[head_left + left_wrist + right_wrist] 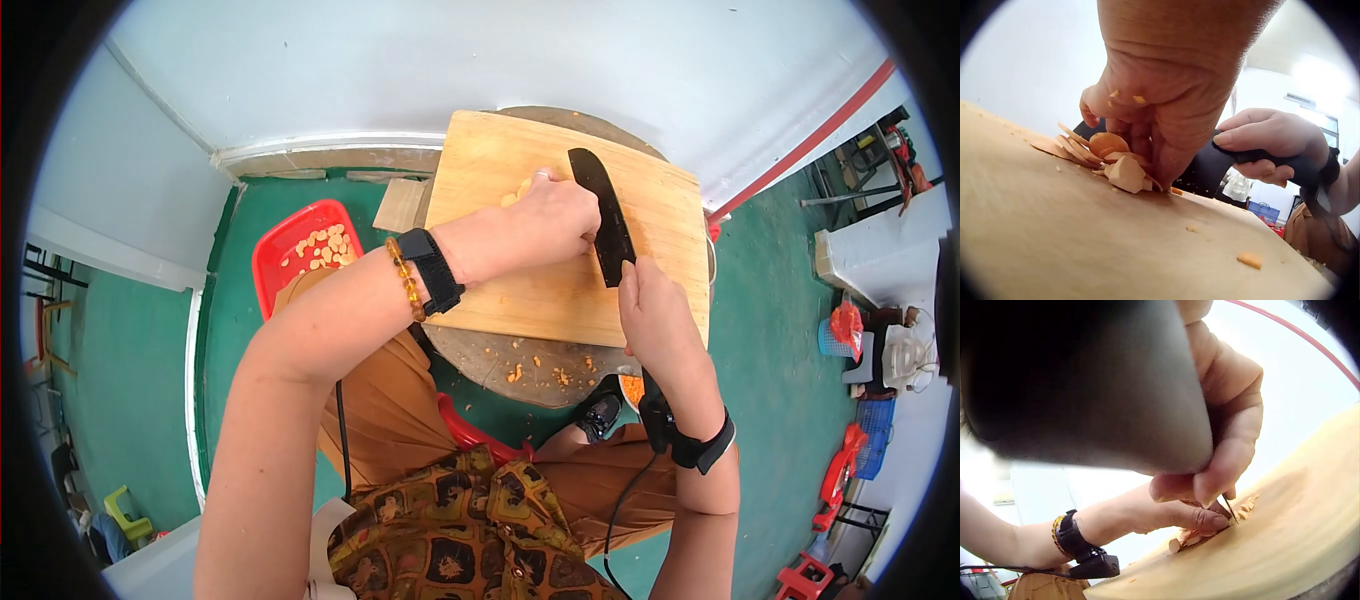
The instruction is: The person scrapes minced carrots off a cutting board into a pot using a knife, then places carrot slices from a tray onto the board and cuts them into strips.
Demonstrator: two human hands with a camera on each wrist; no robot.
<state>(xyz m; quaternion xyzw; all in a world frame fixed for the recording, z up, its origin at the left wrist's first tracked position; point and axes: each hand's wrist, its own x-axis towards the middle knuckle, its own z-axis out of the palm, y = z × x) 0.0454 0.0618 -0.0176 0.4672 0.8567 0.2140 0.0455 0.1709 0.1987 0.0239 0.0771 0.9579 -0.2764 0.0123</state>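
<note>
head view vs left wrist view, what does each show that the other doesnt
Only the head view shows the red basket of pale pieces beside the stump, the whole black knife blade, and orange scraps below the board.

Only the left wrist view shows the fanned orange slices under the left hand's fingertips.

Both show the wooden cutting board, the left hand pressing the food, and the right hand gripping the knife handle.

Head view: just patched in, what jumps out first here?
The wooden cutting board in the middle, on a round stump. On it the right hand grips a black knife, blade beside the left hand, which presses down on a small pile of orange slices. On the green floor to the left sits a red basket with more cut pieces in it.
</note>
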